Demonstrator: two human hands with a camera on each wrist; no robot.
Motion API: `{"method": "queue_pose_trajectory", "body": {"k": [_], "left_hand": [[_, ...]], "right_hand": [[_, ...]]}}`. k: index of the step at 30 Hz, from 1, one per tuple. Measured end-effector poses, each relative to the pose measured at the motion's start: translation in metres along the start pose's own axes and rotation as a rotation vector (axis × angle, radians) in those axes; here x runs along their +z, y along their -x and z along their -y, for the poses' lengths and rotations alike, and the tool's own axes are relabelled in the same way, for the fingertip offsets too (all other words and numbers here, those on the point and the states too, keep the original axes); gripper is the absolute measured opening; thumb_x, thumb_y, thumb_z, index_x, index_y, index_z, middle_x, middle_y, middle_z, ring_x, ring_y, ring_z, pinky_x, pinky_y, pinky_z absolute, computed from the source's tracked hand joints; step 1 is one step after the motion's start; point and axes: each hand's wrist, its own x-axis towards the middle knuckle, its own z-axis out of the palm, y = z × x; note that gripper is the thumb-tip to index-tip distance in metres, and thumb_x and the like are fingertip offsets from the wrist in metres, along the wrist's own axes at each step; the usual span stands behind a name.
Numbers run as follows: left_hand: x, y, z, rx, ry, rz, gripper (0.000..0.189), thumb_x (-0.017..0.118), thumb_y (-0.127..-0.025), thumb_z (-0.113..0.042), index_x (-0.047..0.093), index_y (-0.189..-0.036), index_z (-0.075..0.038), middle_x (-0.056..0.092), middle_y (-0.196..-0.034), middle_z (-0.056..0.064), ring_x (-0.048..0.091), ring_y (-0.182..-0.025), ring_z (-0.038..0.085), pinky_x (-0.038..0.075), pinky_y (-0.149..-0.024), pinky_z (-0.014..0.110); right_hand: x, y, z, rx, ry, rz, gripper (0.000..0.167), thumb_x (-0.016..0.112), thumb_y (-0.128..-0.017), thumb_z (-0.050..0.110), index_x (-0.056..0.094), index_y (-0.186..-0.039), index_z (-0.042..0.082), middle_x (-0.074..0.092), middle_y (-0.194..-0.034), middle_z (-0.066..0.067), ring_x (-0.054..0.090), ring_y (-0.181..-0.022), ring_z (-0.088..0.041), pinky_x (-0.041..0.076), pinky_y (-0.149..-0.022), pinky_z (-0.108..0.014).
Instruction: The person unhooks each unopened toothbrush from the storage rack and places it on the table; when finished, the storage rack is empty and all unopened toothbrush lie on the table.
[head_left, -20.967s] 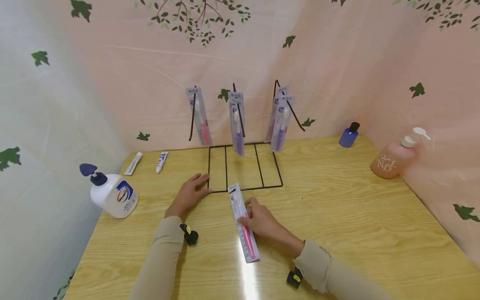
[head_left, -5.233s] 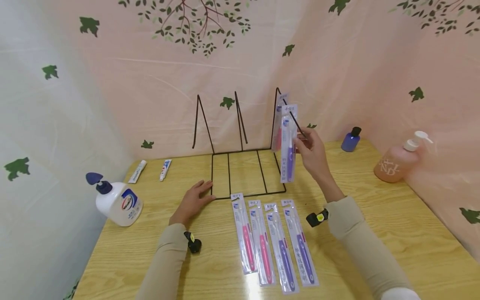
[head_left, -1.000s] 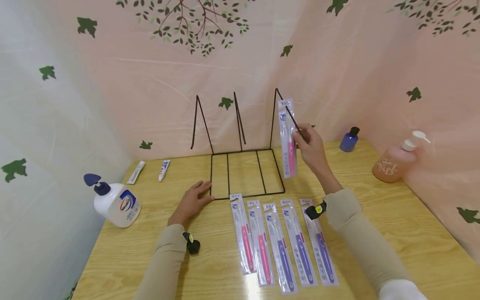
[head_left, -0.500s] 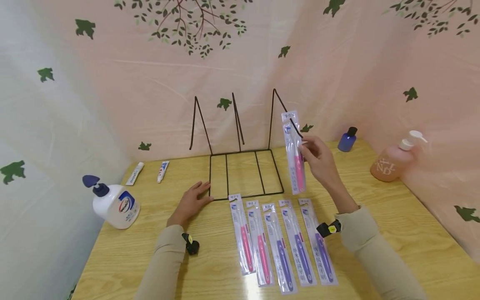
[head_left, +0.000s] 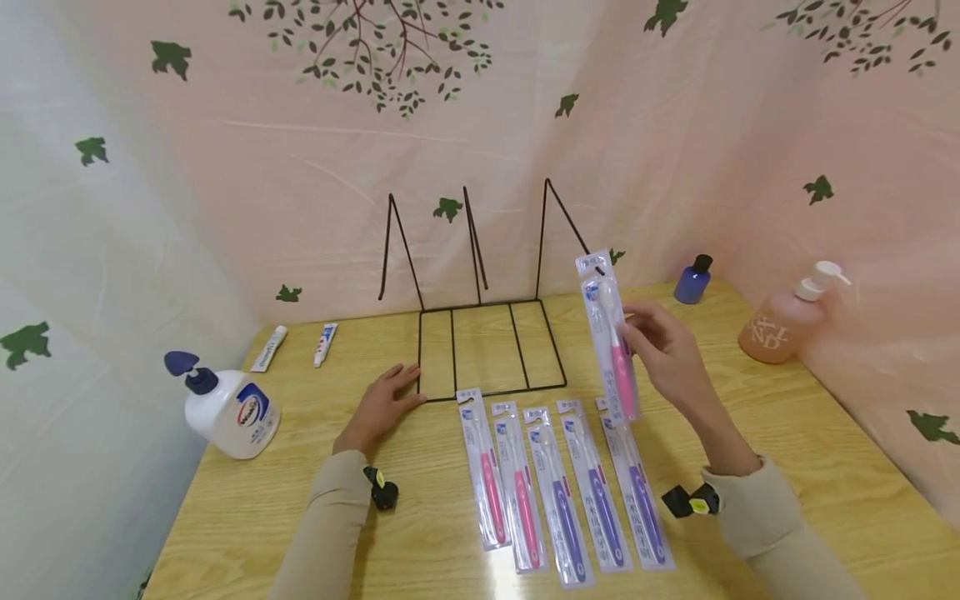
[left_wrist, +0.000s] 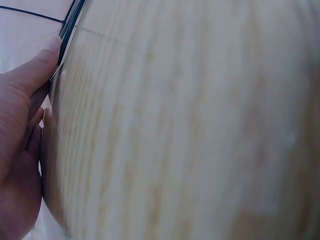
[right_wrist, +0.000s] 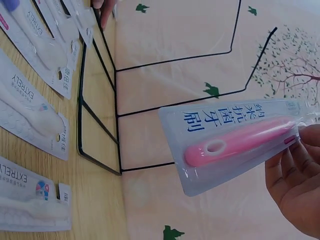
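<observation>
My right hand (head_left: pixel 667 354) pinches the right edge of a packaged pink toothbrush (head_left: pixel 618 358), its thumb in front. The pack hangs upright at the front end of the right hook of a black wire rack (head_left: pixel 525 346), the dark tip showing at its hanging hole. In the right wrist view the pink handle (right_wrist: pixel 240 142) shows through the clear pack. My left hand (head_left: pixel 382 408) rests on the table with fingers touching the front left corner of the rack's base. Several packaged toothbrushes, pink (head_left: pixel 491 492) and purple (head_left: pixel 568 525), lie in a row before the rack.
At the left stand a white pump bottle (head_left: pixel 234 412) and two small toothpaste tubes, one white (head_left: pixel 270 348) and one with red and blue (head_left: pixel 325 344). At the right are a small blue bottle (head_left: pixel 693 282) and a pink pump bottle (head_left: pixel 783 325). A printed curtain hangs behind.
Packs that hung on the rack now lie in a row on the table. In the last second my right hand has drawn the pink toothbrush forward along the right hook; my left stays put.
</observation>
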Motion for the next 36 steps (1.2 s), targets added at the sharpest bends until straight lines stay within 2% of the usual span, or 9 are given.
{"method": "queue_pose_trajectory", "body": {"k": [10, 16, 21, 25, 29, 36], "left_hand": [[0.001, 0.0, 0.0, 0.003, -0.003, -0.007, 0.062, 0.062, -0.093, -0.036, 0.041, -0.147, -0.014, 0.031, -0.155, 0.012, 0.022, -0.144, 0.038, 0.02, -0.114, 0.06], [0.001, 0.0, 0.002, 0.018, -0.015, -0.013, 0.062, 0.062, -0.093, -0.037, 0.042, -0.146, -0.014, 0.032, -0.155, 0.011, 0.023, -0.144, 0.038, 0.021, -0.114, 0.061], [0.001, 0.0, 0.002, 0.028, -0.019, -0.018, 0.062, 0.062, -0.092, -0.037, 0.042, -0.146, -0.013, 0.034, -0.154, 0.012, 0.024, -0.143, 0.039, 0.022, -0.113, 0.061], [0.001, -0.001, 0.001, 0.025, -0.021, -0.015, 0.062, 0.062, -0.092, -0.037, 0.041, -0.146, -0.014, 0.033, -0.154, 0.013, 0.024, -0.143, 0.039, 0.022, -0.113, 0.061], [0.0, 0.0, 0.0, 0.021, -0.023, -0.014, 0.062, 0.062, -0.093, -0.037, 0.041, -0.146, -0.014, 0.031, -0.155, 0.013, 0.023, -0.143, 0.039, 0.022, -0.113, 0.061], [0.001, 0.0, 0.0, 0.023, -0.017, -0.012, 0.062, 0.063, -0.092, -0.036, 0.041, -0.146, -0.013, 0.03, -0.155, 0.016, 0.024, -0.142, 0.041, 0.022, -0.113, 0.061]], "right_hand": [[-0.018, 0.018, 0.005, 0.001, 0.019, -0.014, 0.031, 0.054, -0.098, 0.009, 0.055, -0.128, 0.002, 0.061, -0.093, 0.01, 0.059, -0.075, -0.007, 0.052, -0.068, -0.014], [-0.031, 0.03, -0.009, 0.071, 0.03, -0.016, 0.032, 0.053, -0.098, 0.01, 0.053, -0.129, 0.0, 0.061, -0.095, 0.011, 0.06, -0.078, -0.005, 0.053, -0.07, -0.014], [-0.038, 0.045, -0.035, 0.172, 0.113, 0.023, 0.035, 0.052, -0.099, 0.018, 0.052, -0.129, -0.001, 0.061, -0.092, 0.008, 0.06, -0.075, -0.002, 0.055, -0.066, -0.017], [-0.041, 0.06, -0.056, 0.279, 0.171, 0.095, 0.037, 0.051, -0.1, 0.022, 0.051, -0.131, 0.001, 0.064, -0.096, -0.008, 0.06, -0.075, -0.003, 0.056, -0.066, -0.022], [-0.044, 0.071, -0.068, 0.384, 0.152, 0.178, 0.039, 0.049, -0.101, 0.021, 0.046, -0.133, -0.002, 0.062, -0.102, -0.021, 0.061, -0.078, -0.006, 0.057, -0.067, -0.025], [-0.044, 0.084, -0.079, 0.542, 0.101, 0.298, 0.039, 0.049, -0.101, 0.018, 0.042, -0.131, -0.005, 0.062, -0.102, -0.021, 0.064, -0.082, -0.018, 0.057, -0.066, -0.029]]}}
